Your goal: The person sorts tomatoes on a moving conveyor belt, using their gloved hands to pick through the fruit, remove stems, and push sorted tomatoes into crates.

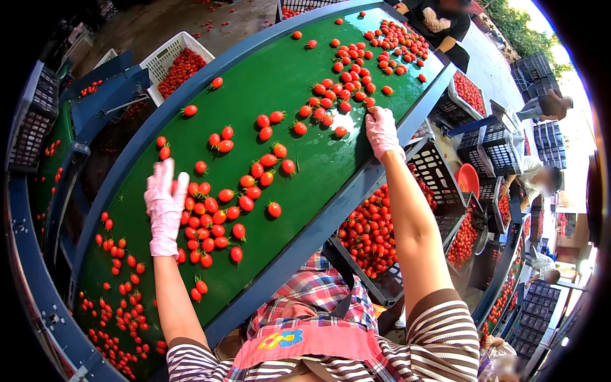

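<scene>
Both my hands wear thin pink gloves over a green conveyor belt [305, 200] scattered with red cherry tomatoes. My left hand [164, 207] lies on the left, fingers extended and thumb apart, beside a dense cluster of cherry tomatoes [205, 220]. Two more tomatoes [163, 148] sit just past its fingertips. Near the belt's right edge is my right hand [382, 131], its fingers curled. A cherry tomato [370, 101] is right at its fingertips; whether the hand grips anything is hidden. Another loose group of tomatoes [341, 90] spreads left of that hand.
Blue metal rails [305, 224] border the belt. Below the near rail stands a black crate of tomatoes [367, 234]; a white crate [164, 55] stands beyond the far rail. A person [441, 28] is at the belt's far end. More crates and workers line the right.
</scene>
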`<state>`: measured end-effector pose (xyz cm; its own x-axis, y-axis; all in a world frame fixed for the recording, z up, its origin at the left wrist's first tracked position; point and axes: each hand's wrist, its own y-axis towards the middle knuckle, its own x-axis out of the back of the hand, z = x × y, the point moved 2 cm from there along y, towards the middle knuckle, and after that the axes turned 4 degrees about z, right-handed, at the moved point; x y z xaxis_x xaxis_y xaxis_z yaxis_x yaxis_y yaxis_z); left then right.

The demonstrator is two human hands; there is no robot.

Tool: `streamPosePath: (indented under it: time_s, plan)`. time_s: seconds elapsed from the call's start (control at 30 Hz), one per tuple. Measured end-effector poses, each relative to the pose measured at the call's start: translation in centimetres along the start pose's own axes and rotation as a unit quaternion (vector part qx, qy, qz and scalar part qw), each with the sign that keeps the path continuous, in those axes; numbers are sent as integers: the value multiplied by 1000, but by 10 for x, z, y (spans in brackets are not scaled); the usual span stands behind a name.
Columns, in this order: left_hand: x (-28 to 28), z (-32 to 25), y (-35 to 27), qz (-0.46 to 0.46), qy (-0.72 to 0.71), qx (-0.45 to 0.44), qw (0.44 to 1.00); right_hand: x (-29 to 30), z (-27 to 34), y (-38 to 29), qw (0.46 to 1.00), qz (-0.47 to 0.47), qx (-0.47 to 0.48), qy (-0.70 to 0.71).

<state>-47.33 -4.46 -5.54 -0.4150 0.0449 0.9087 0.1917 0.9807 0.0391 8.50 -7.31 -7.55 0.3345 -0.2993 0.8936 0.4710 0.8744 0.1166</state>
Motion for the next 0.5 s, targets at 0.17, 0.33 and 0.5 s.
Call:
streamPosePath:
  time_s: [0.17,0.33,0.5]
  plan:
    - [28,-33,-40,17,-121,-19,992,66,21,-80,933,7,-40,359]
    - [23,-74,-106,165,136,-23,977,101,-23,-148,998,64,15,14]
    - [23,-65,-151,90,63,38,993,61,101,-186,972,119,193,67]
